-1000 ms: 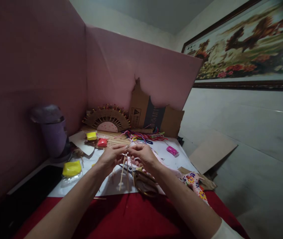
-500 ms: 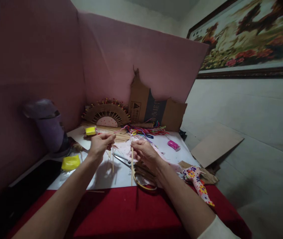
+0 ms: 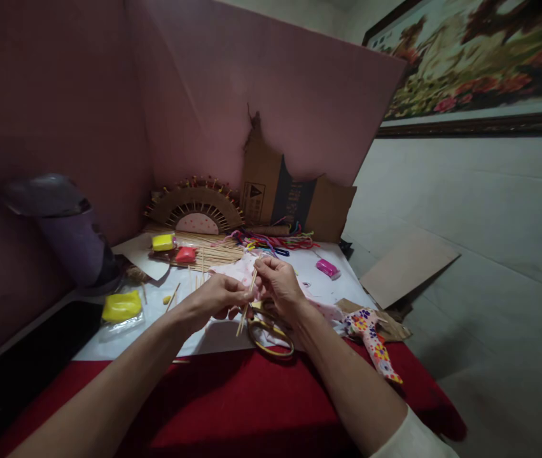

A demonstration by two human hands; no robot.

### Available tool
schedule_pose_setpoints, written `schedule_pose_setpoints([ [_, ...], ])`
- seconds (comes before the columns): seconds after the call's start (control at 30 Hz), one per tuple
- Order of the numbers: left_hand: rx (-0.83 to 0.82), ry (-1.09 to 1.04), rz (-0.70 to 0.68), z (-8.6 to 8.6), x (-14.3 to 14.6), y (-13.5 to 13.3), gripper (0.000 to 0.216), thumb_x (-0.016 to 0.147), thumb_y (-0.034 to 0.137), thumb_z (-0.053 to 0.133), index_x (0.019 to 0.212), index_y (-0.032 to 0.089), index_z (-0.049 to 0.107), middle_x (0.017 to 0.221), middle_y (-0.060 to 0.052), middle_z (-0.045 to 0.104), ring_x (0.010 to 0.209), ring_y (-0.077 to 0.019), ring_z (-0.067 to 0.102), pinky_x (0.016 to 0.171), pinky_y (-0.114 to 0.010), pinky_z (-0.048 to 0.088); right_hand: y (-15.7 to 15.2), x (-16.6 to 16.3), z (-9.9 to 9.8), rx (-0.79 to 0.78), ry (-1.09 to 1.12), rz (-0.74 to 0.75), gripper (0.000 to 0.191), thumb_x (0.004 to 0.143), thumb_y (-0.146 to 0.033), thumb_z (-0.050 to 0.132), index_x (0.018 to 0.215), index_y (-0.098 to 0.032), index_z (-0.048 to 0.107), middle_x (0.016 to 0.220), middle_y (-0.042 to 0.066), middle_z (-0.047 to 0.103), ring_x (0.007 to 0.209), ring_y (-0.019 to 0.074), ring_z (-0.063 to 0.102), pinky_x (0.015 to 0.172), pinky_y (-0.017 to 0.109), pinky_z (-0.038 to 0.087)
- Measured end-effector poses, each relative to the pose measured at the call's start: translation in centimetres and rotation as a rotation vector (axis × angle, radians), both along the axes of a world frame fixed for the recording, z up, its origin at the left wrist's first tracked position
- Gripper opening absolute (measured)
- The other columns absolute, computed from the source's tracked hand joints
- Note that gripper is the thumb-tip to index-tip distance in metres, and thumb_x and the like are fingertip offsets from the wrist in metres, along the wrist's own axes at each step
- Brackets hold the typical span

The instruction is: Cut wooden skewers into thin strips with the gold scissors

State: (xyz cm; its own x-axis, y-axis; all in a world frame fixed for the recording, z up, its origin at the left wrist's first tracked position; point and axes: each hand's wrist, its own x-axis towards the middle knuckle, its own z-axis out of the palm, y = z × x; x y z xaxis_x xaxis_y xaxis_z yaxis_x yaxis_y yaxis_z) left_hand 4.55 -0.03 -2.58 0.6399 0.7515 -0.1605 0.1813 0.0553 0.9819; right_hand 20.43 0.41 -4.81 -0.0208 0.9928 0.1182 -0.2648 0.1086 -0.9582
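Note:
My right hand [image 3: 278,280] pinches the upper part of a few thin wooden sticks [image 3: 241,326], which slant down to the left. Close beside it, my left hand [image 3: 221,296] has its fingers closed around the same sticks lower down. Just below the hands lie scissors with gold-coloured handles [image 3: 273,346], partly covered by my right hand. Behind the hands is pink dotted cloth [image 3: 233,270]. Some short cut sticks [image 3: 173,297] and a small yellow piece [image 3: 166,299] rest left of my left hand.
A cardboard fan shape with sticks [image 3: 199,202] leans at the back, beside torn cardboard [image 3: 294,200]. Coloured pipe cleaners [image 3: 294,242] lie before it. Yellow clay [image 3: 122,306], red clay [image 3: 186,254], a pink packet [image 3: 327,268], a purple bottle [image 3: 75,242] and a flowered cloth figure [image 3: 376,343] surround the workspace.
My left hand has moved right and nearer, bringing its stick to those in my right hand. The sticks are now tilted together. The view has shifted slightly, and the red clay now shows.

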Motion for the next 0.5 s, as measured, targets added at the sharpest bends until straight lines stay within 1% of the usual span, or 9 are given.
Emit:
schedule_pose_setpoints([
  [0.07,-0.03,-0.014,-0.024,-0.18,-0.05,-0.04,0.033,0.067,0.042,0.065,0.058,0.01,0.067,0.036,0.004,0.039,0.034,-0.0033,0.024,0.038,-0.02,0.011,-0.03,0.01,0.12,-0.004,-0.001,-0.01,0.033,0.067,-0.044,0.068,0.07,-0.017,0.051,0.047,-0.006,0.054,0.031,0.005,0.043,0.029,0.015,0.029],
  [0.1,-0.04,-0.025,-0.029,-0.28,-0.1,0.0,0.032,0.067,0.041,0.065,0.058,0.01,0.066,0.036,0.004,0.041,0.034,-0.0032,0.024,0.038,-0.02,0.012,-0.04,0.0,0.16,-0.007,-0.002,-0.011,0.033,0.066,-0.045,0.068,0.07,-0.017,0.051,0.046,-0.006,0.054,0.031,0.0049,0.043,0.029,0.015,0.029],
  [0.23,-0.054,-0.053,-0.018,-0.67,-0.18,0.22,0.03,0.068,0.04,0.065,0.059,0.011,0.066,0.046,-0.002,0.055,0.034,-0.0045,0.034,0.037,-0.019,0.019,-0.1,-0.07,0.13,-0.007,0.007,0.001,0.035,0.064,-0.046,0.069,0.071,-0.017,0.051,0.045,-0.006,0.054,0.03,0.0051,0.042,0.029,0.015,0.028],
  [0.33,-0.074,-0.073,0.004,-0.88,-0.15,0.38,0.027,0.066,0.038,0.066,0.061,0.011,0.066,0.055,-0.005,0.062,0.036,-0.0057,0.04,0.036,-0.019,0.023,-0.18,-0.16,0.11,0.019,0.016,0.019,0.032,0.066,-0.044,0.069,0.069,-0.017,0.052,0.046,-0.005,0.055,0.031,0.0054,0.044,0.03,0.015,0.03],
  [0.4,-0.079,-0.075,0.014,-0.95,-0.16,0.51,0.025,0.065,0.036,0.067,0.062,0.011,0.066,0.058,-0.006,0.064,0.037,-0.0063,0.041,0.036,-0.019,0.024,-0.24,-0.24,0.16,0.036,0.02,0.021,0.031,0.067,-0.043,0.069,0.068,-0.016,0.053,0.047,-0.005,0.056,0.032,0.0056,0.045,0.031,0.015,0.031],
  [0.5,-0.062,-0.065,0.003,-1.02,-0.21,0.63,0.024,0.065,0.035,0.066,0.062,0.011,0.067,0.056,-0.006,0.063,0.036,-0.0062,0.039,0.036,-0.019,0.024,-0.29,-0.38,0.31,0.033,0.035,0.008,0.031,0.065,-0.042,0.07,0.066,-0.016,0.053,0.046,-0.004,0.056,0.031,0.006,0.046,0.031,0.016,0.032],
])
